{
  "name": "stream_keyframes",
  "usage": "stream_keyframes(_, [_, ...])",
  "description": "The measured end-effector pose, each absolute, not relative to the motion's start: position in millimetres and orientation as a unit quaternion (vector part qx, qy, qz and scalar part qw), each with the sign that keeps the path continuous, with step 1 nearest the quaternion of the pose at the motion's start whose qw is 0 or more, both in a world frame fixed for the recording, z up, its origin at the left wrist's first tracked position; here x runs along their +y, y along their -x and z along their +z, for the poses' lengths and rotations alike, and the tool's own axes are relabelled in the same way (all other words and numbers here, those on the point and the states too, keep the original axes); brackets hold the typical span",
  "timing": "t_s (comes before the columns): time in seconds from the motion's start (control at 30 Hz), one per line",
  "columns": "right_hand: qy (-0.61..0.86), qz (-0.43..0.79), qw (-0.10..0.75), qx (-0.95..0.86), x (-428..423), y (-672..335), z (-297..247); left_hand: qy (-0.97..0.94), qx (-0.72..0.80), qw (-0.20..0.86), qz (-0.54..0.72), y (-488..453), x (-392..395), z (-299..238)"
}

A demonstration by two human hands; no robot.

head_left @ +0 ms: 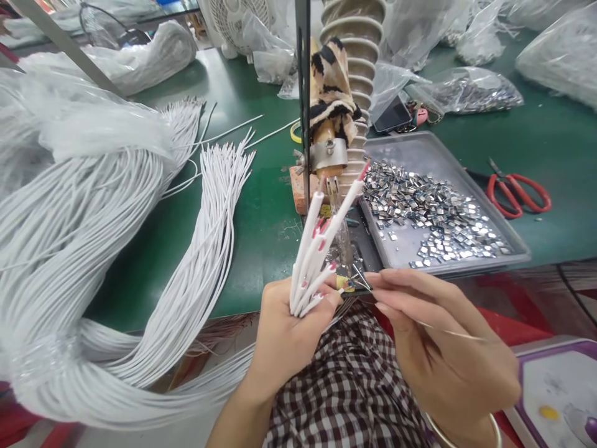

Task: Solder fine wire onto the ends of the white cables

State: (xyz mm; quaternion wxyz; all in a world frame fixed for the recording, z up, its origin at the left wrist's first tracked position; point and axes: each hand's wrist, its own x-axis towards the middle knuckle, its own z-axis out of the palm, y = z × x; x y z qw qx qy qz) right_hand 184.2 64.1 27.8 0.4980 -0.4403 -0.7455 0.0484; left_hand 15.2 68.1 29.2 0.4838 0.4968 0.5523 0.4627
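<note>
My left hand (pixel 296 336) is closed around a bundle of white cables (pixel 308 261), whose stripped ends show red inner wires and fan upward. Between the fingertips of my right hand (pixel 438 336) a thin silvery wire (pixel 362 277) is pinched, close to the cable end by my left thumb. A fine strand also runs across the right fingers. Just behind the cables stands a clamped soldering iron (pixel 329 155), its handle wrapped in patterned cloth and its tip pointing down. The cables partly hide that tip, so contact cannot be made out.
To the right, a grey tray (pixel 448 270) holds many small silvery metal pieces (pixel 420 205); red-handled pliers (pixel 517 190) lie beyond. White cable bundles (pixel 205 230) cover the left. A ribbed hose (pixel 357 56), a phone (pixel 392 115), plastic bags (pixel 480 90) and a fan (pixel 237 22) are behind.
</note>
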Motion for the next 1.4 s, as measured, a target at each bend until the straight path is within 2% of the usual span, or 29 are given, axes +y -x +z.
stream_keyframes(0.13, [0.429,0.014,0.489,-0.759,68,-181,31,-0.501,0.552,0.477,0.466,-14,71,33])
stream_keyframes(0.37, [0.407,0.027,0.497,-0.766,70,-179,34,-0.505,0.553,0.474,0.463,-15,73,45])
stream_keyframes(0.73, [0.413,0.028,0.491,-0.766,69,-182,35,-0.448,0.527,0.560,0.455,-10,77,40])
stream_keyframes(1.1, [0.405,0.059,0.517,-0.752,77,-175,36,-0.384,0.528,0.587,0.479,-11,88,48])
stream_keyframes(1.4, [0.396,0.126,0.534,-0.737,72,-182,28,-0.404,0.509,0.603,0.463,-7,80,38])
